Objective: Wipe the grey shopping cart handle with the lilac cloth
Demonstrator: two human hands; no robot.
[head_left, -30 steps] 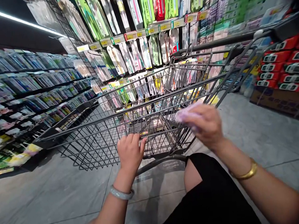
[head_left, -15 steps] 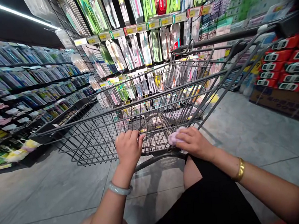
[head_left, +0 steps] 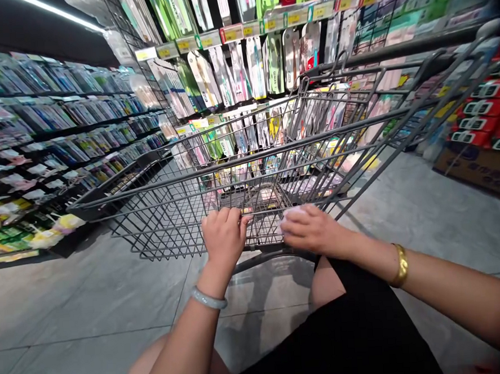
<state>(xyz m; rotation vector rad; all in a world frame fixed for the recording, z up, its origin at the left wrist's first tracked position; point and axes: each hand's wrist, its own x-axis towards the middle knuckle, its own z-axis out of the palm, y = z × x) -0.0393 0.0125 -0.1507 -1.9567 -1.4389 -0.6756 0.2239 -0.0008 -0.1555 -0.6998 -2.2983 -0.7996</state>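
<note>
On my distant feed, a dark-grey wire shopping cart (head_left: 231,164) stands broadside. Near its near side's lower edge, my left hand (head_left: 223,234) curls closed over it; my right hand (head_left: 312,231), fingers bent, grips a crumpled pale-lilac cloth (head_left: 294,211) there.

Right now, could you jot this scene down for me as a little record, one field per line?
Left hand: curled over a wire on the near side of the shopping cart
Left hand point
Right hand: holding a pale purple cloth, mostly covered by the fingers, at the cart's near side
Shopping cart: upright, grey wire mesh
Wrists: pale bangle on the left, gold bracelet on the right
Behind the cart: hanging packets
Floor: grey, with seams
</note>
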